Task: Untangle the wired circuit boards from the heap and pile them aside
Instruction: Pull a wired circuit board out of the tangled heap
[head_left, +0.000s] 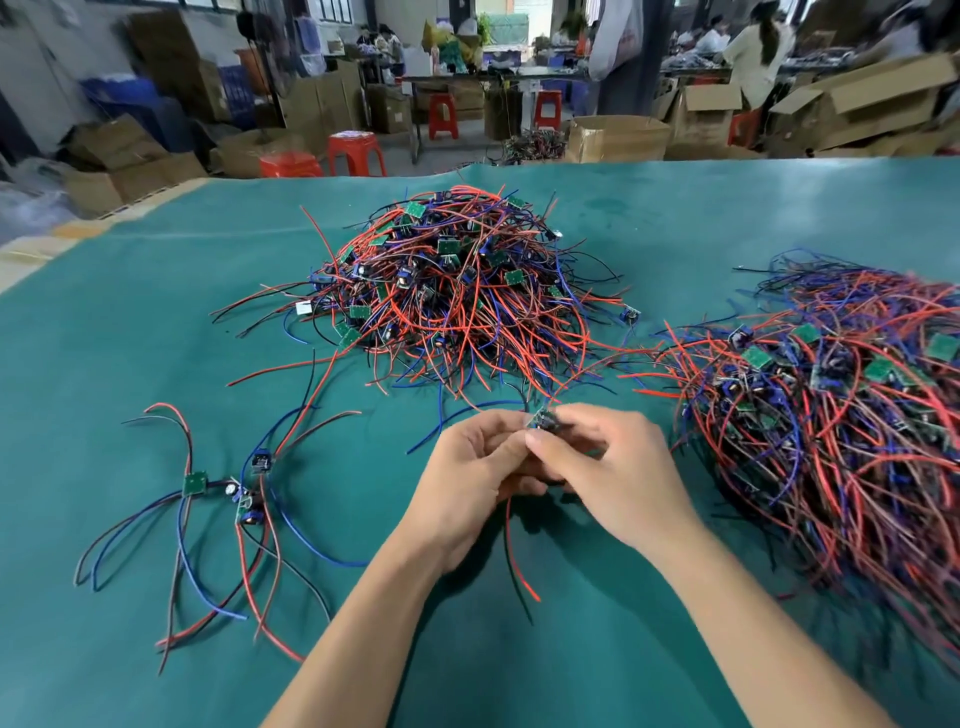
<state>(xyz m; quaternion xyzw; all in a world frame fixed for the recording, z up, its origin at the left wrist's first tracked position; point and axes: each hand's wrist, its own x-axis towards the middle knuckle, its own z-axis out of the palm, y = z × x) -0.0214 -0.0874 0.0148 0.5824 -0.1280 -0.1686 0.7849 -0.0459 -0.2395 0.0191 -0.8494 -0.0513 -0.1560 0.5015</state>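
Hands meet over green-covered counter (156, 312): left hand (470, 486) and right hand (605, 475) both pinching small wired circuit board (543, 420), lifted clear of tangled red-blue heap (452, 296) so wires hang free; few freed boards (228, 493) piled left.

Two heaps (457, 291) (841, 415); perhaps three loose boards (195, 484).

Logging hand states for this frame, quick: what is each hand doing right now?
Left hand: fingers curled, pinching the small circuit board.
Right hand: fingers curled, pinching the same board from the other side.
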